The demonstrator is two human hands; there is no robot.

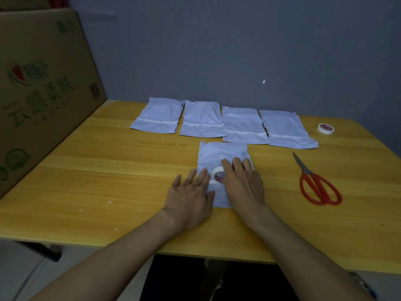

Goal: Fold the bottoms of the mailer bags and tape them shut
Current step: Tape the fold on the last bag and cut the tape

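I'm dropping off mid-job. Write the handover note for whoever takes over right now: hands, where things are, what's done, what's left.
Left hand: flat, fingers straight, on the left edge of the front bag.
Right hand: flat on that bag, beside the tape roll, which sits between the hands.
Done: the four back bags each carry a tape strip.
Left: tape the front bag; its strip cannot be made out.
Scissors and spare roll lie to the right.

Wall: plain grey-blue wall [238, 51], bare.
Surface: yellow wood-grain surface [108, 170] against it.
Left: large cardboard box [43, 83], green print.
Floor: pale floor [21, 276], lower left.
Light: dim, even.
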